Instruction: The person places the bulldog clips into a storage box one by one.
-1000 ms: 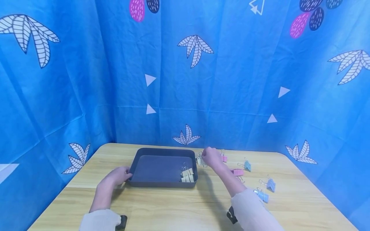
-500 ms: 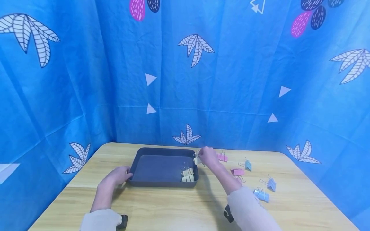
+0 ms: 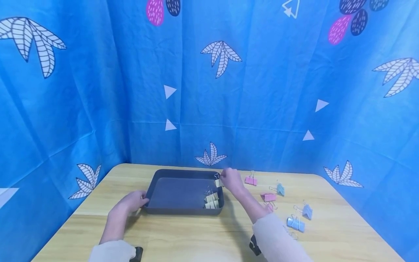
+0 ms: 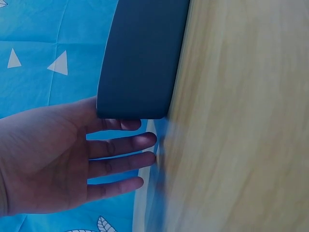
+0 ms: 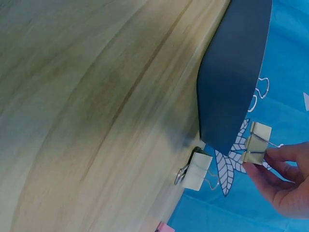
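My right hand (image 3: pixel 231 179) pinches a pale yellow binder clip (image 5: pixel 257 142) between thumb and fingers. In the head view this clip overlaps the right wall of a dark grey tray (image 3: pixel 183 211). More pale yellow binder clips (image 3: pixel 211 201) lie inside the tray's front right corner. Beside the tray's end, the right wrist view shows another pale binder clip (image 5: pixel 197 170) standing on the table. My left hand (image 3: pixel 132 201) touches the tray's left end. Its fingers (image 4: pixel 120 165) are straight and spread in the left wrist view, while the thumb is hidden behind the tray wall.
To the right on the wooden table (image 3: pixel 196 236) lie pink binder clips (image 3: pixel 251 180), a teal binder clip (image 3: pixel 280 189) and blue binder clips (image 3: pixel 296 224). A blue patterned curtain (image 3: pixel 262 109) encloses the table's back and sides.
My right hand has moved left from the table to the tray's right wall, bringing a pale yellow binder clip with it. The left hand and tray stay in place.
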Motion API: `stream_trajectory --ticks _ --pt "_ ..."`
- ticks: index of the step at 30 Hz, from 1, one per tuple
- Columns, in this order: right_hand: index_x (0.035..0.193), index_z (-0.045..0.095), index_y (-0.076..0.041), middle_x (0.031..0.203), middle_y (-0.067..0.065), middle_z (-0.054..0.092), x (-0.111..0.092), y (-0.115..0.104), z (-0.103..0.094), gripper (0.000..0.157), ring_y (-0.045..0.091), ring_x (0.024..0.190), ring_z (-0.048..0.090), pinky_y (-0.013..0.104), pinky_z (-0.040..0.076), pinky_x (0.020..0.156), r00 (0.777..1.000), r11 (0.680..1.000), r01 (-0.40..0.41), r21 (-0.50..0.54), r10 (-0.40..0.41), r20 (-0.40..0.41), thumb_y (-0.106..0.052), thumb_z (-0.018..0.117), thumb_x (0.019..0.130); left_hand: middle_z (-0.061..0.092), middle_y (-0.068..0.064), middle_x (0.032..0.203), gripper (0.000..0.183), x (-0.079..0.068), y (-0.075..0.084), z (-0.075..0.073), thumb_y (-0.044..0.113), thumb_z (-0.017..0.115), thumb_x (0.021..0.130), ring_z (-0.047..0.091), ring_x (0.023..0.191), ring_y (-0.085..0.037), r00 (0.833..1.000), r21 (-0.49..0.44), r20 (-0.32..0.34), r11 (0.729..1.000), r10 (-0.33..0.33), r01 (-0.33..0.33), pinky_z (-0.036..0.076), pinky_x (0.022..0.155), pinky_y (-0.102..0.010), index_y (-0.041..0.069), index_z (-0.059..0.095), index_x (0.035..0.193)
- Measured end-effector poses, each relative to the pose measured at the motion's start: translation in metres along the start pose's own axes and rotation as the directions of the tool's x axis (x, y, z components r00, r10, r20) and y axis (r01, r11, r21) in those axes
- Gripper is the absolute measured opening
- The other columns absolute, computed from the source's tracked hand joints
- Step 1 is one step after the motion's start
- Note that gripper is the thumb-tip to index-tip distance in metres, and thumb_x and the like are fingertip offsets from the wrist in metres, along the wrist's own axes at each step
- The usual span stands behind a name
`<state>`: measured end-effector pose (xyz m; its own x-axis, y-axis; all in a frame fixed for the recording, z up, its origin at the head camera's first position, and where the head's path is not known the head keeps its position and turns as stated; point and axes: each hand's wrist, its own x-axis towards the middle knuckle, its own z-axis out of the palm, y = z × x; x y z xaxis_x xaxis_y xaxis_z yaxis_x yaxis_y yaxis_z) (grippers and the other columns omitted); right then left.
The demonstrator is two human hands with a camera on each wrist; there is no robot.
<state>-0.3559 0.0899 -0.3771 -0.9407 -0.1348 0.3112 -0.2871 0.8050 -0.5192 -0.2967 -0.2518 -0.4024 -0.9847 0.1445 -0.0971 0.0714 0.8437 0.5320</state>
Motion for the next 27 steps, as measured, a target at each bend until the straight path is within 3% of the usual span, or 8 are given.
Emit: stream_trajectory --ticks 6,16,27 --pt "0.086 0.067 0.005 0.075 0.014 0.064 0.000 -0.001 0.004 0.010 0.016 0.056 0.056 0.022 0.049 0.051 1.000 0.999 0.002 0.044 -0.002 -0.006 0.005 0.058 0.082 0.055 -0.005 0.076 0.022 0.000 -0.001 0.000 0.011 0.050 0.093 0.052 0.071 -0.020 1.000 0.002 -0.003 1.000 0.012 -0.012 0.046 0.064 -0.038 -0.005 0.058 0.105" --pt "0.083 0.066 0.005 0.079 0.016 0.065 0.001 -0.001 0.010 0.009 0.025 0.069 0.063 0.028 0.053 0.062 0.995 0.997 0.068 0.023 -0.066 -0.077 0.007 0.058 0.080 0.057 -0.005 0.081 0.029 0.000 -0.004 -0.001 0.012 0.050 0.092 0.053 0.078 -0.022 1.000 0.012 0.001 1.000 0.016 -0.016 0.045 0.073 -0.044 -0.007 0.056 0.113" --pt "0.092 0.067 0.005 0.089 0.016 0.066 0.002 -0.002 0.019 0.012 0.026 0.079 0.063 0.027 0.052 0.068 0.996 0.997 0.076 0.020 -0.075 -0.054 0.003 0.061 0.082 0.056 -0.005 0.080 0.029 0.001 -0.003 -0.001 0.012 0.049 0.093 0.052 0.076 -0.020 1.000 -0.010 0.011 1.000 -0.001 0.001 0.045 0.069 -0.041 -0.006 0.055 0.115"
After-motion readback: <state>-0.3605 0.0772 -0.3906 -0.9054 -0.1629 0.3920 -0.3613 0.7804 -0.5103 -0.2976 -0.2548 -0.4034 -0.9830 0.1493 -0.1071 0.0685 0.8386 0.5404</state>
